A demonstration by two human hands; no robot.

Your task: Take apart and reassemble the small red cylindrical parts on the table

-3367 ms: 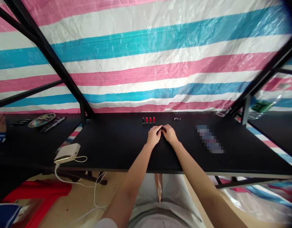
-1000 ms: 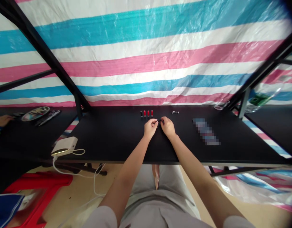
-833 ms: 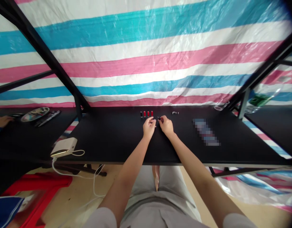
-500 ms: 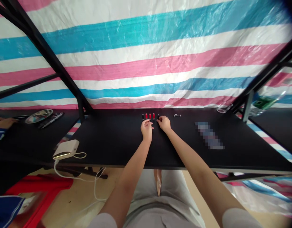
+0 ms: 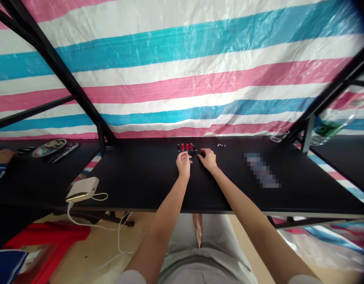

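Observation:
Small cylinders that look like lipstick tubes or small caps stand in a short row on the black table: a black one [image 5: 178, 147] at the left end, then several red ones [image 5: 187, 147]. Another black cylinder [image 5: 194, 147] leans at a tilt against the right end of the row. My left hand [image 5: 183, 162] is just in front of the red ones, fingers loosely curled and partly apart, with nothing visible in them. To the right of the row, my right hand [image 5: 209, 159] rests near the table, thumb and fingers apart, apparently holding nothing.
Several small shiny pieces [image 5: 221, 145] lie right of my right hand. A blurred-out flat object [image 5: 261, 170] is farther right. A white power bank [image 5: 83, 188] with cable sits at the left front. A clear cup [image 5: 279, 136] stands back right; another person's hand [image 5: 2, 156] is far left.
My right hand has let go of the black cylinder and drawn back to the right. That cylinder now tilts beside the last red one. My left hand has barely moved.

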